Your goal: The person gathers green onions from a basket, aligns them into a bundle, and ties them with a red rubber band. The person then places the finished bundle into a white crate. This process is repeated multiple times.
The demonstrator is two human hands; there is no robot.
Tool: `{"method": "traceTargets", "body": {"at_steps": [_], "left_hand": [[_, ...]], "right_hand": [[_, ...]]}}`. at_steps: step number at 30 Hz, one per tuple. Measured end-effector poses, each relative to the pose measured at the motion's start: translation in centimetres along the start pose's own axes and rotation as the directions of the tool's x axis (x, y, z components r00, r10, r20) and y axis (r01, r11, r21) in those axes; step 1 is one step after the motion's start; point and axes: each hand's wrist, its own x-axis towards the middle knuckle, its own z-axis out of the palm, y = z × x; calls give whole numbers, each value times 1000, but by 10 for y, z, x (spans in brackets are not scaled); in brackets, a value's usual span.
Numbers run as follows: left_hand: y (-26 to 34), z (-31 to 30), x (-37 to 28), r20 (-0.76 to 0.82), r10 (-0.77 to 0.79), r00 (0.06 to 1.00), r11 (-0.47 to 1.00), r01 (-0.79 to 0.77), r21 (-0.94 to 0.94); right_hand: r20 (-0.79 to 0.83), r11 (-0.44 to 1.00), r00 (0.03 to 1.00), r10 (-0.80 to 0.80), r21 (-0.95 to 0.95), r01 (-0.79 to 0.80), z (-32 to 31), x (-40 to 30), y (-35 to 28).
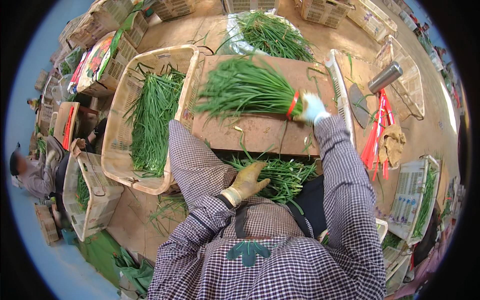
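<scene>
My right hand (312, 108), in a pale glove, grips the stem end of a bundle of green Chinese chives (255, 88). A red tie (293, 105) circles the bundle just beside my fingers. Its leaves fan out leftward over a brown work board (243, 135) and look blurred. My gloved left hand (249, 182), fingers apart and holding nothing, is over my lap. Loose chive leaves and trimmings (285, 180) lie beside it, below the board's near edge.
At left, a plastic crate (116, 150) holds chives (157, 120). Beyond the board, more chives (275, 33) rest on plastic sheeting. A dark blade (358, 105), a metal cylinder (385, 77), red strips (375, 138) and a brown cloth (392, 140) are at right. Another person (39, 172) sits far left.
</scene>
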Motion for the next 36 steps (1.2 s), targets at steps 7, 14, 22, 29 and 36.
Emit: {"method": "traceTargets", "body": {"at_steps": [7,14,22,29,36], "left_hand": [[-23,12,-16,236,-310,921,576,379,-725],[12,-31,-46,223,-48,974,617,205,-760],[46,-70,0,-230,-247,941,431,-106,-896],[-28,1,36,195,-273,942,202,255,-946],[-11,24,35,-78,-253,964,485,57,-872]], "right_hand": [[-50,976,996,70,210,-58,62,-152,-78],[358,51,928,-101,934,-355,-11,-198,-123],[139,-558,983,-117,810,-181,-2,-150,-108],[385,-672,919,-88,658,-340,107,-192,-139],[279,-478,955,96,855,-201,105,-213,-142]]}}
